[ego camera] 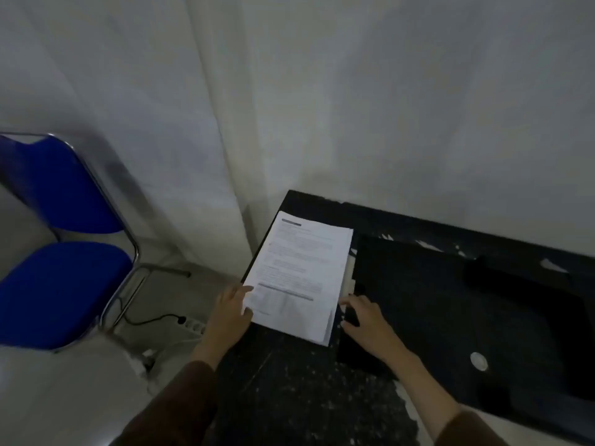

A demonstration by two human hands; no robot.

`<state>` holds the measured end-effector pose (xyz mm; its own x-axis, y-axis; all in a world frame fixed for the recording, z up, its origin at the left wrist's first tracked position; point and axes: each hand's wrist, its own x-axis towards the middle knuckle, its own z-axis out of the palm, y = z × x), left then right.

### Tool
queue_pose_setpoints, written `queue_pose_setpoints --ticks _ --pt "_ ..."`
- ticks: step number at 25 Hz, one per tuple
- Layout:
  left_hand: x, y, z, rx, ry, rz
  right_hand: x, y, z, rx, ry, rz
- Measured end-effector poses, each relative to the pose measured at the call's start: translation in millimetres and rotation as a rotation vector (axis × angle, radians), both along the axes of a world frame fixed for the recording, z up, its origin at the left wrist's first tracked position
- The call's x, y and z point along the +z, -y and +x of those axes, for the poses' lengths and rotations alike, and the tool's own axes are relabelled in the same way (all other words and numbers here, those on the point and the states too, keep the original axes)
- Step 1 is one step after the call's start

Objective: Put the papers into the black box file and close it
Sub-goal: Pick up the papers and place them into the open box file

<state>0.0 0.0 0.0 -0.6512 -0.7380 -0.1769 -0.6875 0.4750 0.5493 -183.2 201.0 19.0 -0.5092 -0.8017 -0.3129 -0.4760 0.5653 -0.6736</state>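
Observation:
A stack of white printed papers [299, 275] lies on the left part of a dark table [289, 381]. Right beside it lies the black box file [450, 310], flat, with a round silver ring [478, 361] near its front. My left hand [230, 317] touches the stack's near left corner, thumb on top of the sheets. My right hand [367, 320] rests with spread fingers at the stack's near right edge, on the file's left side. Whether the file's lid is open or shut is hard to tell in the dim light.
A blue chair [61, 252] with a chrome frame stands to the left of the table. A power strip [193, 325] and cables lie on the floor between them. White curtains hang behind the table. The table's surface is worn and flaking.

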Motion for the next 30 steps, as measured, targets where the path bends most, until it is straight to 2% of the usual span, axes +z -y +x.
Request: queue_pose_setpoints --ticks 3,6,10,13,16,24,27,30 --pt "-14 3 9 -0.065 0.091 0.038 -12 9 15 0.029 -0.039 0.109" --pt "-22 3 13 -0.107 0.185 0.069 -20 16 35 -0.037 0.089 0.122" --pt "-24 2 12 -0.107 0.205 0.004 -22 37 58 -0.349 0.252 -0.052" --pt "-26 0 12 -0.1 0.197 -0.019 -20 49 54 -0.568 0.371 -0.111" --pt "-28 1 11 -0.079 0.175 -0.024 -17 51 43 -0.616 0.569 -0.119" --pt "-29 -1 5 0.016 0.052 0.026 -16 56 38 -0.627 0.579 -0.146" --pt "-25 -4 -8 0.153 -0.078 0.125 -7 46 26 -0.642 0.596 -0.166" --pt "-17 -9 -29 0.269 -0.2 0.317 4 25 5 -0.678 0.646 -0.148"
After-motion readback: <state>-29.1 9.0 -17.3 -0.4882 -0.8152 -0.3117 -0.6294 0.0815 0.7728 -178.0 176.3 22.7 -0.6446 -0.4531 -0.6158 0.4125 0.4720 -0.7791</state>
